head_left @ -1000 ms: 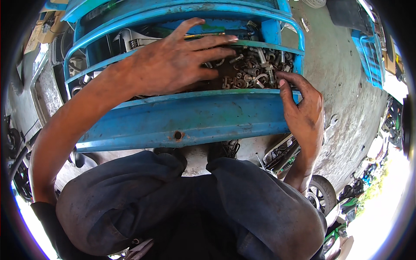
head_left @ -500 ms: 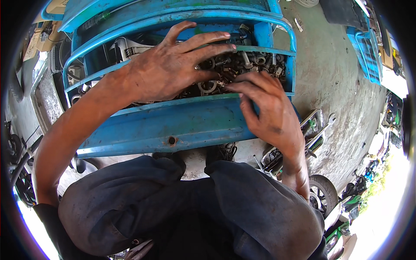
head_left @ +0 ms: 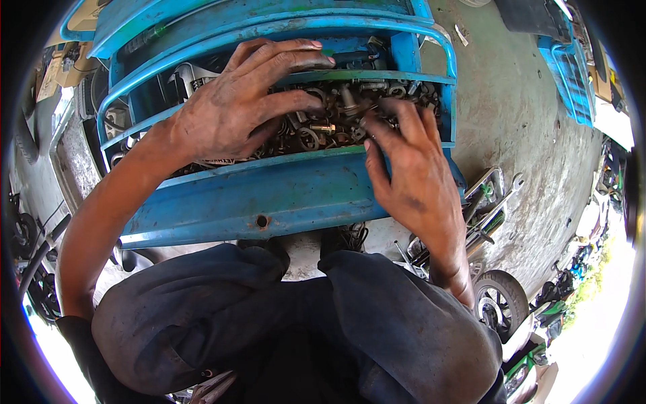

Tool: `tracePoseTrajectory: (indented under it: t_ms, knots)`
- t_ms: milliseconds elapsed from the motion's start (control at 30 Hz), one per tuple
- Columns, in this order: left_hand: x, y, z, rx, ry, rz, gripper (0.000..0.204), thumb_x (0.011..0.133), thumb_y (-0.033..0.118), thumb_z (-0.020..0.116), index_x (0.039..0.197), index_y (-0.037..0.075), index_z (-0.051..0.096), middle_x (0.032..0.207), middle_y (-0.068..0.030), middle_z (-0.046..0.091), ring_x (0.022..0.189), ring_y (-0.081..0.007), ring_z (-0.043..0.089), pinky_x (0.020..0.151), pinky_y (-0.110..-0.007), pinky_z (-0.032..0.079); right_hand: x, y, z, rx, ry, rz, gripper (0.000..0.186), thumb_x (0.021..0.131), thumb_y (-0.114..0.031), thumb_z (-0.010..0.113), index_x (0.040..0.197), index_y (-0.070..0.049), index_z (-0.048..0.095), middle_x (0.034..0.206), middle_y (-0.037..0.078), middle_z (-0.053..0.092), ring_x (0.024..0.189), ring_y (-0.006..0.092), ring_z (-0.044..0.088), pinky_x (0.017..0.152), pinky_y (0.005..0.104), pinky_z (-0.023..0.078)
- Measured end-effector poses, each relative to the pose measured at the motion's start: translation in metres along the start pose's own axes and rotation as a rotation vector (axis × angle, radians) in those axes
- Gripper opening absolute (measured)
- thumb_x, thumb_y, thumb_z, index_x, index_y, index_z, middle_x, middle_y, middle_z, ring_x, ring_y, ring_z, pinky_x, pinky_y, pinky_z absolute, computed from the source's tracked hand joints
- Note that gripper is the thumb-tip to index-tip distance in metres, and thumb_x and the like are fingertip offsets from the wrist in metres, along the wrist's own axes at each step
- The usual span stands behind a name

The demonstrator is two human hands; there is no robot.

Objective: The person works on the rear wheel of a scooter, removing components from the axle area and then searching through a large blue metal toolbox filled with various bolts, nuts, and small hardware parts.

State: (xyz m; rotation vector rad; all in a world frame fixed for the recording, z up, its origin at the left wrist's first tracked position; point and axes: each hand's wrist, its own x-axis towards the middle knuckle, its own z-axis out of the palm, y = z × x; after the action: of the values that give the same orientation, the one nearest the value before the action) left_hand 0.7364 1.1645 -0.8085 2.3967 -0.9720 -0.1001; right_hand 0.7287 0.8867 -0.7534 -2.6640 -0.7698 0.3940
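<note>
A blue metal toolbox lies in front of me, its compartment full of greasy bolts, nuts and small metal parts. My left hand is spread over the left part of the compartment, fingers apart, with nothing seen in it. Fingertips of my right hand dip among the parts on the right side, the thumb apart near the front rim; the fingers partly cover what they touch. Between the hands lie a metal ring, a brass-coloured bolt and a larger bolt.
A blue bar handle arches over the box's far side. To the right, a tray with wrenches sits on the concrete floor near a small wheel. Another blue metal rack stands at far right.
My left hand has drawn back to the left, uncovering more of the parts. The right hand has shifted slightly, still among the bolts, and the ring has moved a little left.
</note>
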Motion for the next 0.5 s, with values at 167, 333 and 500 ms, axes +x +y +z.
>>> tracePoseTrajectory:
  t_ms: [167, 333, 500]
  knots:
    - [0.007, 0.018, 0.0, 0.225, -0.1, 0.002, 0.069, 0.071, 0.004, 0.084, 0.134, 0.028, 0.069, 0.164, -0.0087, 0.038, 0.155, -0.0332, 0.028, 0.119, -0.057, 0.031, -0.001, 0.011, 0.005, 0.16, -0.038, -0.21, 0.025, 0.089, -0.007, 0.067, 0.113, -0.004, 0.073, 0.123, 0.018, 0.061, 0.121, 0.0383, 0.055, 0.102, 0.0515, 0.046]
    - [0.007, 0.013, -0.003, 0.118, -0.093, -0.043, 0.057, 0.07, 0.008, 0.085, 0.122, 0.029, 0.075, 0.164, -0.0081, 0.037, 0.154, -0.0327, 0.028, 0.12, -0.057, 0.03, 0.001, 0.023, -0.013, 0.282, 0.116, 0.06, 0.02, 0.091, -0.002, 0.063, 0.108, -0.003, 0.073, 0.101, 0.014, 0.069, 0.098, 0.0352, 0.067, 0.091, 0.0438, 0.053]
    - [0.003, 0.011, -0.005, 0.104, -0.12, 0.007, 0.046, 0.069, 0.008, 0.086, 0.111, 0.025, 0.079, 0.161, -0.0093, 0.041, 0.152, -0.0323, 0.032, 0.12, -0.057, 0.031, 0.005, 0.034, -0.014, 0.216, 0.086, 0.187, 0.026, 0.091, -0.001, 0.061, 0.114, -0.006, 0.073, 0.103, 0.016, 0.068, 0.096, 0.0368, 0.066, 0.086, 0.0446, 0.054]
